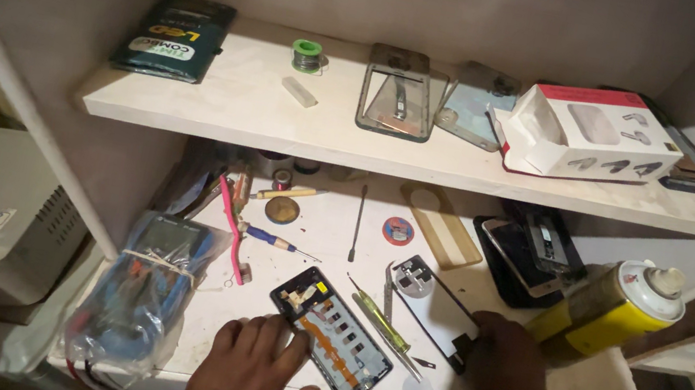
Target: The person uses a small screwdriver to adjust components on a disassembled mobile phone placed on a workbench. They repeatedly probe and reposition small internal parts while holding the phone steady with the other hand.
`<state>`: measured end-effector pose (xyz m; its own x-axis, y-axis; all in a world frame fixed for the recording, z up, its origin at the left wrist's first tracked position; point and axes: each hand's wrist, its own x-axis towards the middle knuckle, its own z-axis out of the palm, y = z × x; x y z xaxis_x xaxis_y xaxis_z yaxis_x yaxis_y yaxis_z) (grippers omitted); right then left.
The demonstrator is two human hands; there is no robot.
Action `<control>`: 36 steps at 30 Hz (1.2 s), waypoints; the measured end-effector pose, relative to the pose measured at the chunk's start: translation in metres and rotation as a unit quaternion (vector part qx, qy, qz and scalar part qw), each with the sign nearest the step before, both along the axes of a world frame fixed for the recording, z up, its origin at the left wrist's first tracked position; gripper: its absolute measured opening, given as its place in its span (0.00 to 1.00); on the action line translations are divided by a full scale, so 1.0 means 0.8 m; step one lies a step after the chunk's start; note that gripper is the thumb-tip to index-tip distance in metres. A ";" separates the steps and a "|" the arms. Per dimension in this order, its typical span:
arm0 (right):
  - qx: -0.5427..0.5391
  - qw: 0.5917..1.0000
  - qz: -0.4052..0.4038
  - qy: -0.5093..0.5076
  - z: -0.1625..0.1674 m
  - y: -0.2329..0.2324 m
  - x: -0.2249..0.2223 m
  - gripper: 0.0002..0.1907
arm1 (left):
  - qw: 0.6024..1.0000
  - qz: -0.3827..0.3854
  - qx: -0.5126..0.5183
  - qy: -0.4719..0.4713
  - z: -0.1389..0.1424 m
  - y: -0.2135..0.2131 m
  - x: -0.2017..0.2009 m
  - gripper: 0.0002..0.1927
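A white workbench point(304, 225) under a shelf point(219, 111) carries repair clutter: a bagged multimeter point(145, 288), a yellow spray can point(609, 303), scattered screwdrivers point(273, 238) and tweezers point(382, 320). An opened phone point(329, 335), internals up, lies near the front edge. The person's left hand point(249, 378) rests flat beside it, fingers spread, fingertips touching its lower edge. The right hand point(509, 357) presses the corner of a detached back panel point(437, 311); its finger position cannot be told. Disassembly appears in hand; picking up a tool looks likely to come next.

White carton point(589, 133) and dark green packet point(174, 36) on upper shelf point(247, 115)
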<state>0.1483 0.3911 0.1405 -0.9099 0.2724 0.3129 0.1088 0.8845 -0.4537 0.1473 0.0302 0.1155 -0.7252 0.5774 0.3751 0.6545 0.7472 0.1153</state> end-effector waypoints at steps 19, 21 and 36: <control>0.133 0.976 0.161 0.069 0.034 0.024 -0.153 0.04 | 1.000 -0.018 0.014 -0.017 -0.008 -0.004 -0.008 0.36; 0.149 0.961 0.201 0.120 0.028 0.030 -0.168 0.04 | 0.999 -0.017 0.021 -0.018 -0.007 -0.004 -0.008 0.36; 0.275 0.934 0.222 0.057 0.029 0.014 -0.187 0.03 | 1.000 -0.009 0.018 0.012 -0.016 -0.010 -0.004 0.37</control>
<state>-0.0014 0.4025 0.1633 -0.8474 -0.3535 0.3961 -0.3448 0.9338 0.0957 0.1444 0.0226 0.1029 -0.7048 0.5765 0.4134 0.6711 0.7308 0.1251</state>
